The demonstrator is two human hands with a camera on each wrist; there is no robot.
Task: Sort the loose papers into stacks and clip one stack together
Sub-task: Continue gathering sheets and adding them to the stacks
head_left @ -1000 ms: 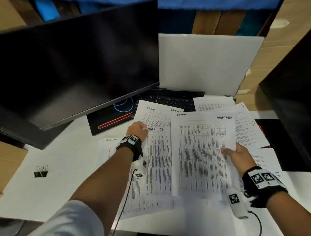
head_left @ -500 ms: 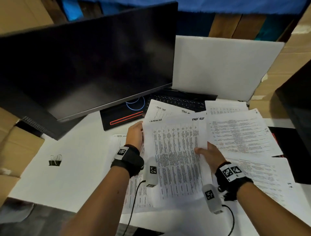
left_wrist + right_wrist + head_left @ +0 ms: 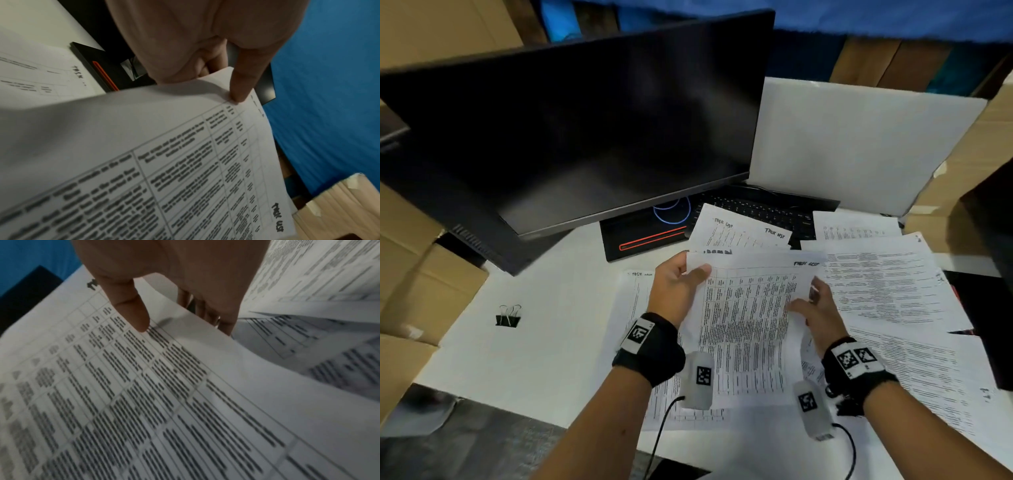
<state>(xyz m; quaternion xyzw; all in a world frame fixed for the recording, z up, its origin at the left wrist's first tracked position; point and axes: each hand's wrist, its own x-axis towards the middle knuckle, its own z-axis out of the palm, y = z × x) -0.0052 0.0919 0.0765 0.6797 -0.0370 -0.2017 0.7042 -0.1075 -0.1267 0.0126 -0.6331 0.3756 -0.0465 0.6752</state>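
Note:
A printed table sheet headed "TASK LIST" (image 3: 748, 308) is lifted off the desk between both hands. My left hand (image 3: 681, 281) pinches its upper left edge, thumb on top (image 3: 240, 91), fingers underneath. My right hand (image 3: 815, 308) pinches its right edge, thumb on the print (image 3: 131, 311), fingers below. More task-list sheets (image 3: 739, 229) lie behind it, one sheet (image 3: 637, 301) lies under my left wrist, and other printed pages (image 3: 887, 287) spread to the right. A black binder clip (image 3: 508, 317) stands alone on the white desk at left.
A large dark monitor (image 3: 571, 130) leans over the desk's back left. A laptop with a white raised lid (image 3: 859, 144) and black keyboard (image 3: 763, 209) sits behind the papers. Cardboard boxes (image 3: 421, 274) flank the left side; a dark object (image 3: 989, 274) borders the right.
The right hand carried the sheet leftward over the left pile, and the left hand took hold of its upper left edge. Both hands now hold it raised.

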